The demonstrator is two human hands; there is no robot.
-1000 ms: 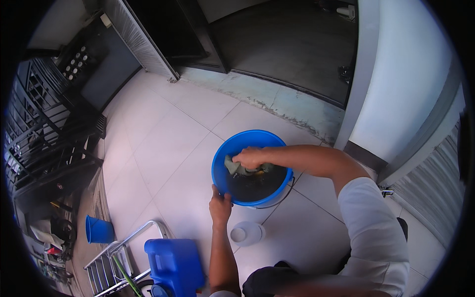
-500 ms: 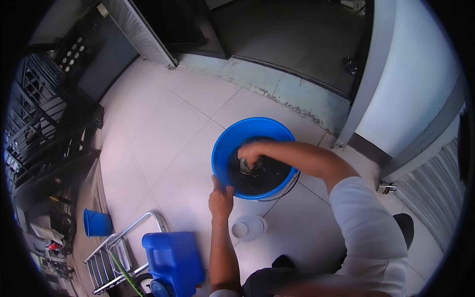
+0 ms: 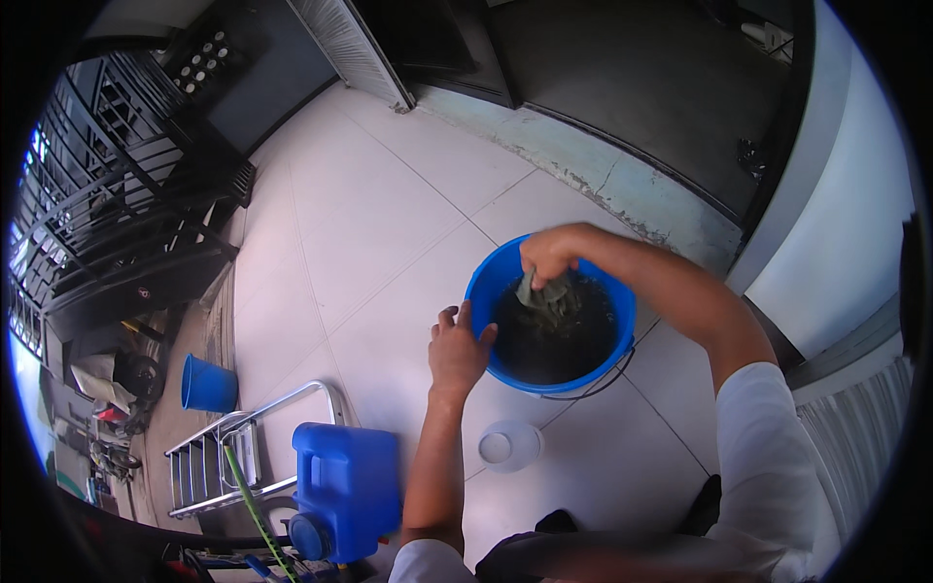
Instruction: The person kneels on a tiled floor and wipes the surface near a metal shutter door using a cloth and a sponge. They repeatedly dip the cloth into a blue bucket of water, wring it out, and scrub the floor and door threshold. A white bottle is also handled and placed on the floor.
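Tiled floor (image 3: 384,228) | blue buckets (image 3: 503,270): 2 | right fingers (image 3: 539,272): 1 cloth (image 3: 554,299), seemingly

Pale tiled floor (image 3: 389,194), dark doorway (image 3: 632,97)

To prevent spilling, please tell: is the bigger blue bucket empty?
Not empty: the bucket holds dark liquid, visible around the cloth in the right hand.

Open tiled floor (image 3: 369,223) left of the blue bucket (image 3: 500,277), right forearm (image 3: 675,282) barring its upper-right rim, white container (image 3: 510,446) on the near side, blue jug (image 3: 355,486) lower left.
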